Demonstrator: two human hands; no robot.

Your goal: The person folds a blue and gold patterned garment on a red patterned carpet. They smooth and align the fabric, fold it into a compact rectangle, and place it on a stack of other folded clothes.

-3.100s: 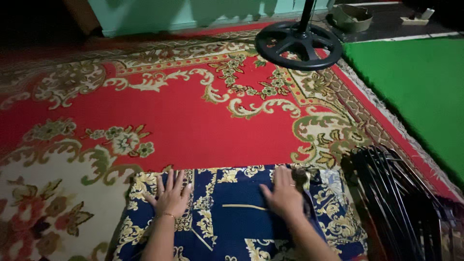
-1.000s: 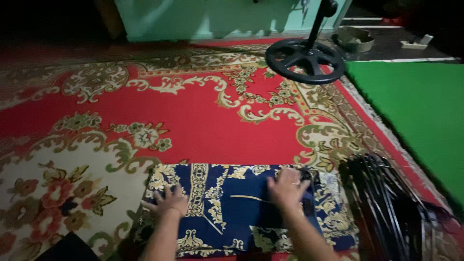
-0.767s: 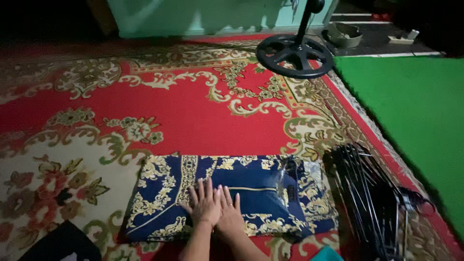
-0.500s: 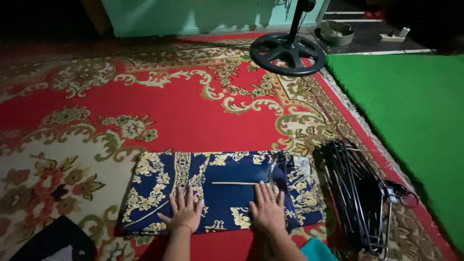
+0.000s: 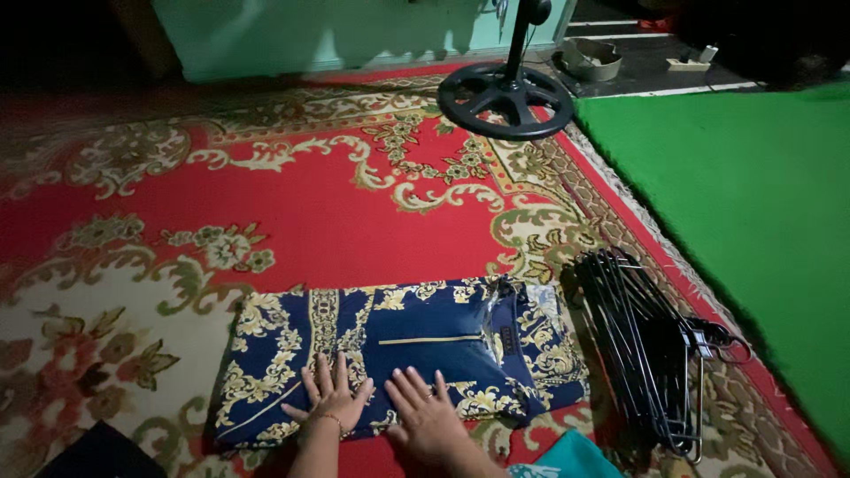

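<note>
Hands pressed flat on a folded cloth (image 5: 398, 350), navy with gold scrollwork, lying on a red patterned carpet (image 5: 292, 212). The left hand (image 5: 332, 398), a thin bracelet at its wrist, lies open with fingers spread on the cloth's near edge; the right hand (image 5: 425, 416) lies open just beside it, palm down, gripping nothing. Right of the cloth sits a heap of dark wire hangers (image 5: 651, 354), and beyond those a green mat (image 5: 744, 195). Far past the cloth stands the round black base of a fan (image 5: 505, 88), with a pale green wall (image 5: 336, 35) behind it. Smoothing such a fold well likely calls for even pressure from both palms, stroking outward toward the cloth's ends so the layers stay square and no crease is trapped.
</note>
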